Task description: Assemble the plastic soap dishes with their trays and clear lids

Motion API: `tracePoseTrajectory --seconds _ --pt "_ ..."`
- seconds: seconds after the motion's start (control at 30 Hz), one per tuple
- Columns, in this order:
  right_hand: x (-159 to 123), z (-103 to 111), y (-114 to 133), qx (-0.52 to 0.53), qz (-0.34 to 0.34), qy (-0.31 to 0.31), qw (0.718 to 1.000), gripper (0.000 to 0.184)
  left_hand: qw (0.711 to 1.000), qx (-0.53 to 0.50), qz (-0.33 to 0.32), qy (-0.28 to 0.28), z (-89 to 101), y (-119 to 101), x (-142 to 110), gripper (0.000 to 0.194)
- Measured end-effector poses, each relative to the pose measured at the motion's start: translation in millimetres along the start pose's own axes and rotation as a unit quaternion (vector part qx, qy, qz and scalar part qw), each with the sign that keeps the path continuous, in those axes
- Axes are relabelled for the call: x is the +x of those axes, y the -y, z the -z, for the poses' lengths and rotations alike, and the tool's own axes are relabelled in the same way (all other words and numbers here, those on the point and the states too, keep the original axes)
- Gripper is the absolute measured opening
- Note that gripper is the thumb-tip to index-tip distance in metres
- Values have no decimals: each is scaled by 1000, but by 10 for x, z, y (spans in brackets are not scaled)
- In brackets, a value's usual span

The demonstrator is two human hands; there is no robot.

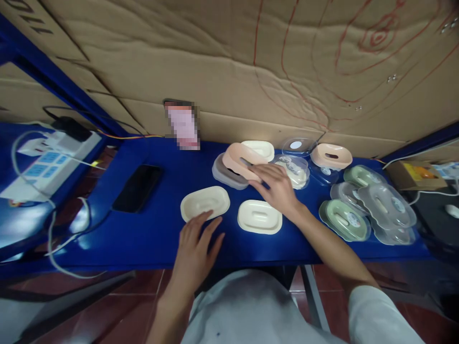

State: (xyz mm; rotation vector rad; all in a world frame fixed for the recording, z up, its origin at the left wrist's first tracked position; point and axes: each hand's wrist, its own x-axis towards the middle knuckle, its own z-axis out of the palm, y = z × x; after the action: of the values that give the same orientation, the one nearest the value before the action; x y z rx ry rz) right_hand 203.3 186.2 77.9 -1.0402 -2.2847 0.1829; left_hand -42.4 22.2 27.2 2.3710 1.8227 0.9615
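My right hand (pixel 274 187) grips the near right edge of a pink oval soap dish (pixel 238 155) with a slot in its base, which is tilted. Partly under that dish lies a translucent greyish lid (pixel 224 174). My left hand (pixel 196 242) has its fingers apart, with the fingertips over the near rim of a cream oval dish (pixel 204 200); whether they touch it I cannot tell. A second cream dish (pixel 260 217), with a raised oval in its middle, rests on the blue table between my hands. Behind the pink dish, another cream dish (pixel 263 149) is partly hidden.
Clear lids (pixel 297 165) and another pink dish (pixel 332 155) stand at the back right. Green dishes (pixel 344 220) and clear lids are piled at the right. A black phone (pixel 138 188) lies left; another phone (pixel 183 125) leans on the cardboard. Power strips (pixel 52 165) and cables fill the far left.
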Motion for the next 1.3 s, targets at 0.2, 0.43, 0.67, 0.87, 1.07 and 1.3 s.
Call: tracePoseTrajectory --seconds 0.2,0.43,0.67,0.87,1.07,1.3 --pt "-1098 440 269 -46 2 33 998 44 996 -61 -64 0 -199 -207 287 68" --pt "-1423 155 349 -54 30 121 991 39 980 -40 -162 112 -330 -197 413 38" --pt "-1111 229 175 -22 85 148 985 40 990 -36 -108 86 -256 -224 152 38" --pt "-15 98 -336 -135 -30 85 987 50 991 -64 -77 83 -177 -238 41 43" --pt "420 -169 -599 -162 -52 145 975 40 992 -92 -55 66 -91 -134 -98 46" --pt "139 295 -918 -225 -139 36 964 45 994 -89 -37 49 -114 -69 -137 47"
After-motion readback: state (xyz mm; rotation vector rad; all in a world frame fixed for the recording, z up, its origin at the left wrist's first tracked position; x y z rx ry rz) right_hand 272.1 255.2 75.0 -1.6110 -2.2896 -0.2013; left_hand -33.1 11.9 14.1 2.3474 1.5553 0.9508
